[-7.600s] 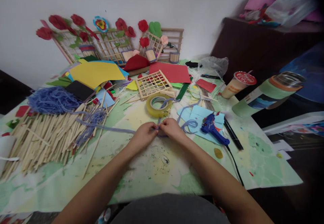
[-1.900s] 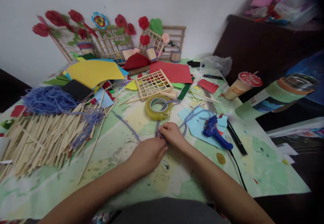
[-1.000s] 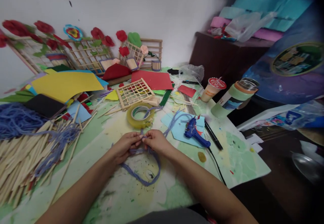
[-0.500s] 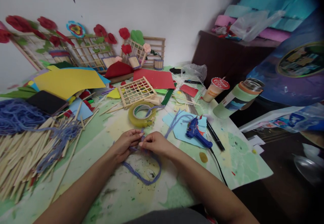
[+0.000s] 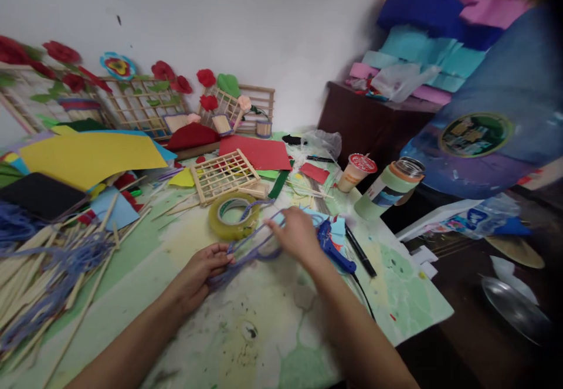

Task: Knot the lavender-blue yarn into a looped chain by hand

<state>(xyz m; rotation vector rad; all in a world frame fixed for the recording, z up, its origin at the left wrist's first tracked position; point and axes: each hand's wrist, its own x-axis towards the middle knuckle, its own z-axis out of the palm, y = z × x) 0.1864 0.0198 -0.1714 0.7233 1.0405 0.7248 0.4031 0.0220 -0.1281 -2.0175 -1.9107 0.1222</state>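
Purple yarn [image 5: 253, 250] stretches between my two hands above the table. My left hand [image 5: 200, 274] pinches one part of it, thumb and fingers together, just below a roll of clear tape [image 5: 233, 216]. Farther right and higher, my right hand [image 5: 295, 232] is closed on another part of the yarn, somewhat smeared by motion. A blue glue gun [image 5: 334, 249] lies right of my right hand on light blue paper. Behind the tape roll lies a small wooden stick lattice [image 5: 225, 176].
Wooden sticks [image 5: 39, 283] with tangled yarn spread at the left. Yellow paper [image 5: 94, 155], red paper [image 5: 257, 151] and a dark flat object [image 5: 41, 195] lie behind. A cup [image 5: 355, 172], a bottle [image 5: 389, 186] and a black marker [image 5: 360, 251] stand or lie at the right.
My right hand has moved up and right, away from my left hand, and the yarn loop that hung below is now drawn out between them. The view has shifted to the right.
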